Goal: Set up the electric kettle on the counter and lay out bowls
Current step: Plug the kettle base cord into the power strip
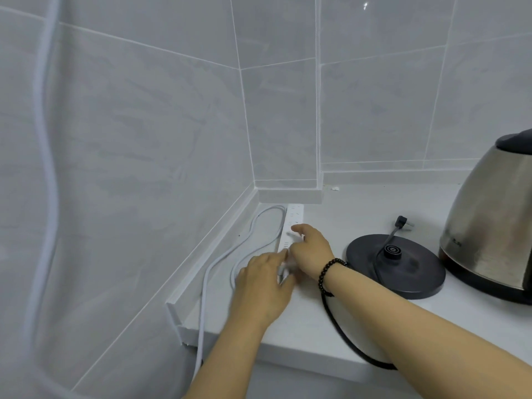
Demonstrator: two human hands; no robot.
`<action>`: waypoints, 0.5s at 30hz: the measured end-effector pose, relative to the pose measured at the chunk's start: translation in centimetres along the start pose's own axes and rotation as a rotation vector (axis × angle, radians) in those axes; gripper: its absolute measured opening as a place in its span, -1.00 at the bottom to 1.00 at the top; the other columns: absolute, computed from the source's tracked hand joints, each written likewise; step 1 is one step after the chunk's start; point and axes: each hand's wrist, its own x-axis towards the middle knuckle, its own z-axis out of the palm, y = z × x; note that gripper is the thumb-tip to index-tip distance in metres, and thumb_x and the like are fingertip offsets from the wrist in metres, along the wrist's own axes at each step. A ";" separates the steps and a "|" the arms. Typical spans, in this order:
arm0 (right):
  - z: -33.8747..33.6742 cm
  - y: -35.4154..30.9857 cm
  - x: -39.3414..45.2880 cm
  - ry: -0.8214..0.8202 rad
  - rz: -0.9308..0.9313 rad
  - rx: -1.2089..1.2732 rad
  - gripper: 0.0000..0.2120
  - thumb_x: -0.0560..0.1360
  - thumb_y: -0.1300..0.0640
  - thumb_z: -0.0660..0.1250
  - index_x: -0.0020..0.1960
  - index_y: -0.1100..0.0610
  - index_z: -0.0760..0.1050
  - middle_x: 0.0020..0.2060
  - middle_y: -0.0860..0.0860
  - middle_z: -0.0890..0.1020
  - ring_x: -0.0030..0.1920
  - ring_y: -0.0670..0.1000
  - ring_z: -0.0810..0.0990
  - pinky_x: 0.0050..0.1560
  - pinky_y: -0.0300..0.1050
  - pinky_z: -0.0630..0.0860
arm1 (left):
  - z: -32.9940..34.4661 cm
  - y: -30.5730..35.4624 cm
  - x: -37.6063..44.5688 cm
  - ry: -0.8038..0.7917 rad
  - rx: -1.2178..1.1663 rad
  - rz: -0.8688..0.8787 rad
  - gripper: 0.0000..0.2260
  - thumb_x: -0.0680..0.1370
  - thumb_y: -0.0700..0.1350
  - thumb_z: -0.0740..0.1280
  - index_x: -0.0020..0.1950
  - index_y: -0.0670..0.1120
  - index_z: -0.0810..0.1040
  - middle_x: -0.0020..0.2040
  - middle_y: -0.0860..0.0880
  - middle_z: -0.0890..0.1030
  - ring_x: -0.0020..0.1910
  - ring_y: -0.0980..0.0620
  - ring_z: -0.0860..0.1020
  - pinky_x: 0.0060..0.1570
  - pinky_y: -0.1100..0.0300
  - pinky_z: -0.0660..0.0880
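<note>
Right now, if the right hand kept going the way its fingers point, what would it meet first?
Its fingers already lie on the long white power strip. Further along, the right hand would probably run up the strip to the white tiled ledge in the corner; depth is unclear.

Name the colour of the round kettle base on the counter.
Black; the round kettle base shows plainly in the head view.

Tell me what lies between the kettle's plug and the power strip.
Only bare counter shows between the black plug and the white power strip. The kettle base sits nearer the camera, off that line. Both hands, left and right, rest on the strip and cover its near sockets; the far ones are free.
</note>
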 end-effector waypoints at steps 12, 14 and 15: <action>-11.4 2.3 -4.4 0.357 -0.214 -0.251 -0.82 0.50 0.25 0.27 0.07 0.08 0.50 -0.14 -0.06 0.56 -0.22 -0.08 0.53 -0.21 -0.29 0.39 | -0.3 0.5 -0.3 0.067 -0.003 0.067 -0.61 0.59 0.10 0.23 0.41 0.05 0.43 0.26 0.09 0.57 0.15 0.07 0.51 0.17 0.11 0.47; -12.6 3.5 -5.1 0.381 -0.159 -0.272 -0.94 0.50 0.19 0.29 -0.04 0.07 0.48 -0.27 -0.06 0.55 -0.26 -0.09 0.52 -0.30 -0.29 0.36 | -0.1 0.4 -0.4 0.103 0.008 0.086 -0.62 0.58 0.11 0.22 0.37 0.05 0.45 0.21 0.09 0.59 0.12 0.09 0.51 0.13 0.11 0.49; -13.0 4.0 -5.5 0.388 -0.135 -0.280 -0.98 0.50 0.15 0.31 -0.09 0.07 0.47 -0.30 -0.05 0.55 -0.27 -0.09 0.52 -0.31 -0.28 0.36 | 0.2 0.3 -0.4 0.121 0.022 0.099 -0.61 0.58 0.11 0.21 0.39 0.05 0.43 0.26 0.10 0.56 0.18 0.09 0.49 0.19 0.11 0.46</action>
